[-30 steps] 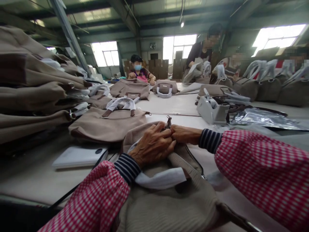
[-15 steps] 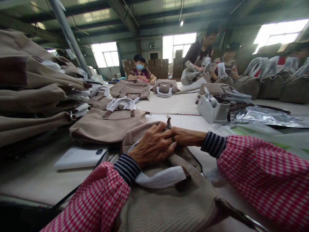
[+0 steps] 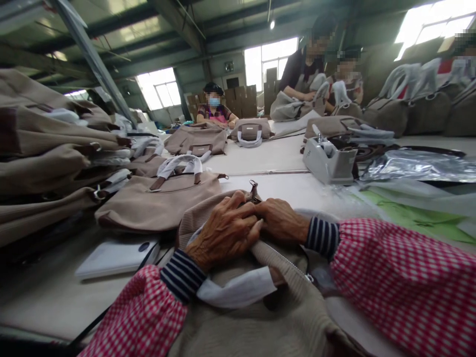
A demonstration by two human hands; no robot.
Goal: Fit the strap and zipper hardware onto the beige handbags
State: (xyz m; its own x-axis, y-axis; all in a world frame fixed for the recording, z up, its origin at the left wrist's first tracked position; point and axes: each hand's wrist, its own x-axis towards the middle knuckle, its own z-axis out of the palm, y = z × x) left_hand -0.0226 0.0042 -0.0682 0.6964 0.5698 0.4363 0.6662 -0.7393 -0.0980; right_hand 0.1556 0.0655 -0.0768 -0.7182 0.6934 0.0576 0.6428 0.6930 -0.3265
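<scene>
A beige ribbed bag (image 3: 256,327) lies in front of me, its zipper (image 3: 284,259) undone along one edge. My left hand (image 3: 226,230) is closed on the bag's far end, fingers bent beside the metal clasp (image 3: 253,191). Against its fingertips, my right hand (image 3: 280,220) is closed at the same end; what its fingers pinch is hidden. A handle wrapped in white material (image 3: 240,288) lies across the bag, below my left hand.
Stacked bags (image 3: 48,163) rise at the left, near another beige bag (image 3: 163,201) and a white flat device (image 3: 115,258). A tape dispenser (image 3: 329,161) and clear plastic (image 3: 416,166) lie to the right. Several people work across the table (image 3: 260,158).
The view has shifted a little. My right hand has drawn in nearer my left hand, and its wrist sits lower. Both hands stay at the bag's far end.
</scene>
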